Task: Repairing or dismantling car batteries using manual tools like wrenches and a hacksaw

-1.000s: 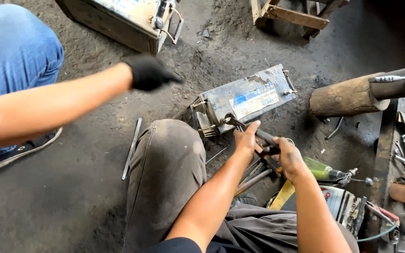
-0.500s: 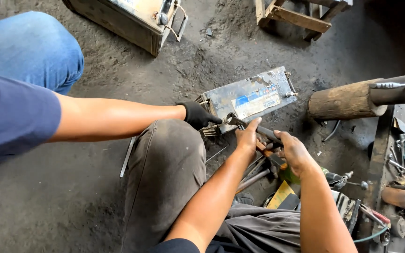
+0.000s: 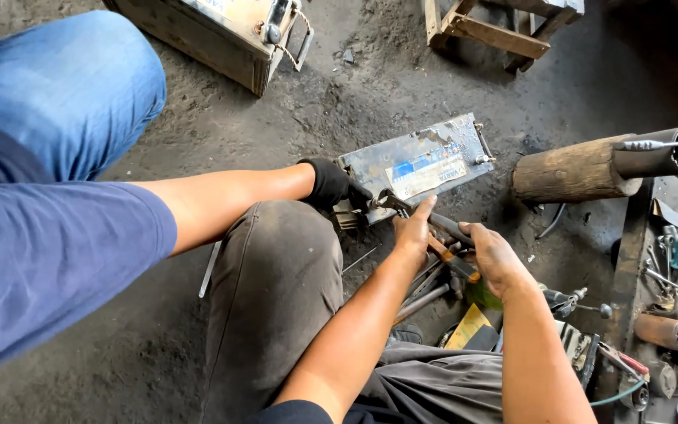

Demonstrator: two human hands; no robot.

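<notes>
At the far left, another person in a blue shirt and jeans reaches an arm across; their black-gloved hand point(image 3: 329, 184) touches the near corner of an old car battery point(image 3: 417, 162) lying on its side on the dirt floor point(image 3: 103, 330). My grey trouser knee point(image 3: 276, 275) rises in the middle. My left hand point(image 3: 413, 229) is closed on the pliers point(image 3: 402, 206) near their head, whose tip meets the battery's lower edge. Just right of it, my right hand point(image 3: 494, 255) grips the pliers' handles — fingers curled shut. Further right lie a log point(image 3: 570, 170) with a pipe on it and scattered tools point(image 3: 668, 314).
</notes>
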